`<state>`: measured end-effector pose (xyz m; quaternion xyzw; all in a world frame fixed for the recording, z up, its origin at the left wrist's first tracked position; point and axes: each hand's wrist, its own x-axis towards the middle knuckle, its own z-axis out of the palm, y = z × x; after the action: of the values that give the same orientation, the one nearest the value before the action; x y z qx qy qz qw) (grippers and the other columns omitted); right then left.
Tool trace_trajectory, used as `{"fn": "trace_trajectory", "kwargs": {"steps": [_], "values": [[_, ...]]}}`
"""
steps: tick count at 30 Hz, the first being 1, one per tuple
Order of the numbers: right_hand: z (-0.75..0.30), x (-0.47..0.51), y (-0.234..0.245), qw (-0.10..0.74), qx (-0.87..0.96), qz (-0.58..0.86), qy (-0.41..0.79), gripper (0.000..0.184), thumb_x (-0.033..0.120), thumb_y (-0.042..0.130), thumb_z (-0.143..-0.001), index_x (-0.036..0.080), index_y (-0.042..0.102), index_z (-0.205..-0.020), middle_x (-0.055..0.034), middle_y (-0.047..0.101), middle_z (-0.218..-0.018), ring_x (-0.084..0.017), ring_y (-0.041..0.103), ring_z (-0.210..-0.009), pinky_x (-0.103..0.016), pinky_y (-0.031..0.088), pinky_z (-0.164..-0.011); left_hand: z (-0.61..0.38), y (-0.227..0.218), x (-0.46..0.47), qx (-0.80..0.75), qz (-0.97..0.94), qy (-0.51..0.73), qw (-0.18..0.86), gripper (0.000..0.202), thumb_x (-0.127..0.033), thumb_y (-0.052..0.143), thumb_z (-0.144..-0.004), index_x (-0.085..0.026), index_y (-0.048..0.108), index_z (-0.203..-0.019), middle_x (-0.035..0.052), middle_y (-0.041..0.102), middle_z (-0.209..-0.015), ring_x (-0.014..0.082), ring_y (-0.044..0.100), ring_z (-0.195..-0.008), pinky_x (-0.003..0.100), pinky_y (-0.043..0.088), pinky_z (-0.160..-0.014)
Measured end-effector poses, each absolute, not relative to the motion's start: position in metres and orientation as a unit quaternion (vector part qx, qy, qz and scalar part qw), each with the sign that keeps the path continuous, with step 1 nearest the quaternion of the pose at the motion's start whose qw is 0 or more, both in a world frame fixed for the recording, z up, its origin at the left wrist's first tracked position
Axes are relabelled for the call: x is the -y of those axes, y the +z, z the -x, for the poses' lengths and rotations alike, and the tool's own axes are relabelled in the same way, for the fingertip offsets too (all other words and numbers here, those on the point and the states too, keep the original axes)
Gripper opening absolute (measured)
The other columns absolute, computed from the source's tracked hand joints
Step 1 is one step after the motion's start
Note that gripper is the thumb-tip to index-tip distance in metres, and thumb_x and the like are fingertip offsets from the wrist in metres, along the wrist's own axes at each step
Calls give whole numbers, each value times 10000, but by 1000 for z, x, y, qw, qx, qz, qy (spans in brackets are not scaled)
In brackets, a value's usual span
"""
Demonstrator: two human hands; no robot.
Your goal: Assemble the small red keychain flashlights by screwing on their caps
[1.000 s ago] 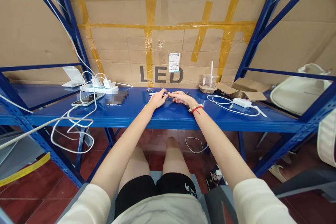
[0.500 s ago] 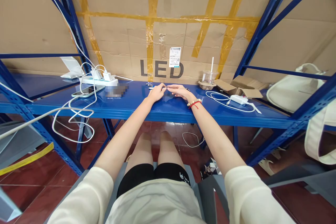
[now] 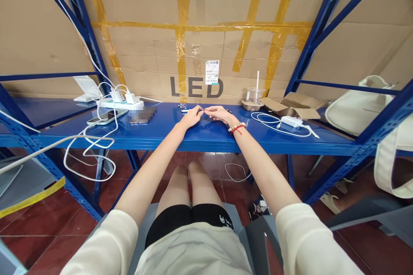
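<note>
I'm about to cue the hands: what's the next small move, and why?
I'd probably steady the left hand and adjust only the right hand slightly: the two meet, or nearly meet, at their tips over the blue shelf, and anything between is too small to make out.

I am looking into what seems a storeroom or workshop: blue metal shelving [image 3: 129, 143] is standing on red floor tiles [image 3: 38, 251], taped cardboard [image 3: 138, 62] backing it.

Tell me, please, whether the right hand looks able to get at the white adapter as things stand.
Probably yes: the white adapter lies on the blue shelf, to the right of the right hand, with white cable lying between but nothing tall, though that hand is busy beside the left hand.
</note>
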<state>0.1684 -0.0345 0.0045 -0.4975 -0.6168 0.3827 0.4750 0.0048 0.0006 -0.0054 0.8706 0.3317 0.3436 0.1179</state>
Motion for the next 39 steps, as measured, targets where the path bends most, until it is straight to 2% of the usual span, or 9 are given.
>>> {"fn": "trace_trajectory", "kwargs": {"steps": [10, 19, 24, 33, 39], "values": [[-170, 32, 4, 478, 614, 489, 395, 288, 285, 723, -639, 171, 679, -900, -13, 638, -775, -33, 493, -535, -107, 350, -409, -4, -7, -2, -299, -880, 347, 130, 115, -267, 366, -881, -181, 443, -885, -19, 530, -581, 154, 556, -622, 277, 428, -675], [-165, 39, 5, 477, 614, 489, 395, 305, 333, 703, -668, 197, 665, -938, -15, 647, -823, -32, 512, -534, -111, 384, -430, -1, 0, 12, -289, -888, 340, 108, 135, -273, 341, -889, -170, 413, -936, 74, 601, -802, 214, 590, -801, 306, 425, -699], [-166, 38, 5, 469, 617, 495, 394, 334, 345, 692, -680, 209, 651, -982, -34, 653, -889, -31, 520, -537, -115, 397, -445, -1, 0, 13, -272, -890, 349, 107, 148, -275, 347, -883, -160, 404, -954, 92, 597, -819, 226, 590, -800, 308, 425, -688], [-160, 39, 3, 497, 657, 468, 320, 364, 429, 696, -621, 173, 678, -878, -16, 659, -779, -30, 446, -477, -135, 322, -383, 0, -1, 10, -284, -883, 357, 109, 256, -238, 386, -861, -187, 354, -1110, 27, 592, -713, 193, 590, -713, 310, 434, -736], [-160, 39, 4, 496, 670, 465, 298, 398, 449, 716, -561, 135, 683, -802, -23, 634, -684, -37, 424, -458, -147, 319, -377, 0, 0, 11, -258, -891, 356, 115, 242, -238, 396, -850, -185, 379, -1085, 27, 592, -711, 196, 594, -704, 287, 434, -674]]}}
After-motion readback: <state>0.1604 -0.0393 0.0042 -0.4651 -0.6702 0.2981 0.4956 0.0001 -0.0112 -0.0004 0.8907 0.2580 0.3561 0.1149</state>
